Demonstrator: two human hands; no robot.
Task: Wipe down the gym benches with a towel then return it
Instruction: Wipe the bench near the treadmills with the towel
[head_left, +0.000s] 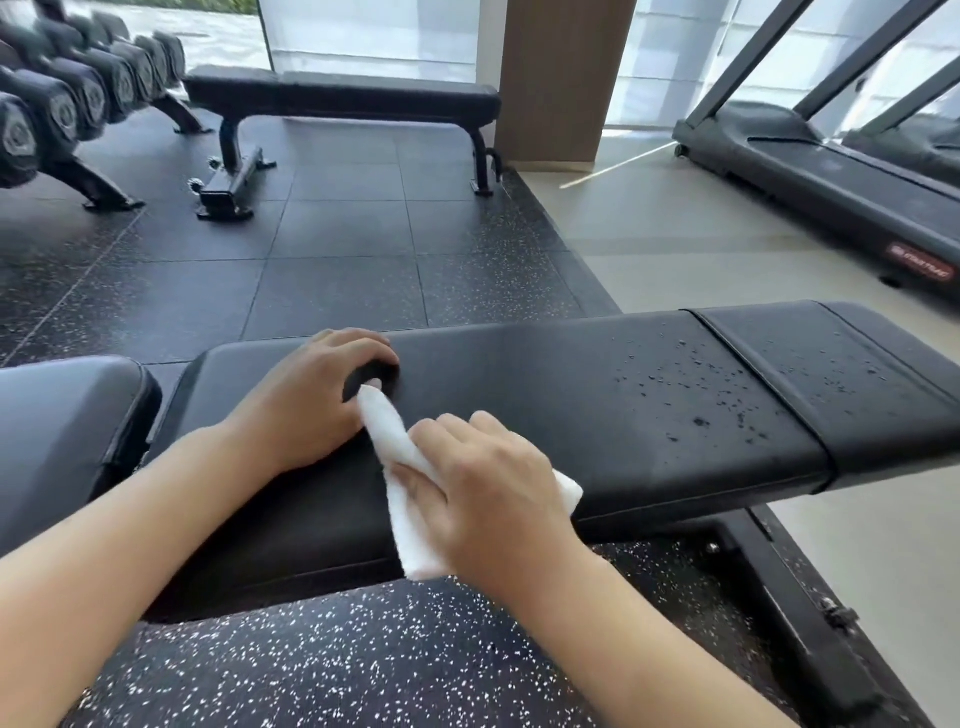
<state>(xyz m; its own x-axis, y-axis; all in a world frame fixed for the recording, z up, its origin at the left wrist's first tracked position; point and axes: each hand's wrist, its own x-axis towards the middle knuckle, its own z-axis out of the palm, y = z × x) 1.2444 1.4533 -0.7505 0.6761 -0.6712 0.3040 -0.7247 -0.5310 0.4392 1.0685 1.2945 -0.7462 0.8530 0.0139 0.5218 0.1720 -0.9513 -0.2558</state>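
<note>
A black padded gym bench (597, 395) runs across the middle of the view, with water droplets scattered on its right half. A white folded towel (400, 499) lies on the pad near its front edge. My right hand (483, 488) grips the towel's lower part, thumb over the cloth. My left hand (317, 395) rests on the pad at the towel's upper end, fingers curled, with the towel's tip at the thumb. A second black flat bench (343, 98) stands farther back by the window.
A grey padded seat section (62, 431) adjoins the bench at the left. A dumbbell rack (67, 109) lines the far left. Treadmills (831, 171) stand at the right on pale flooring. A wooden pillar (556, 78) rises behind. Speckled rubber flooring (322, 665) lies below.
</note>
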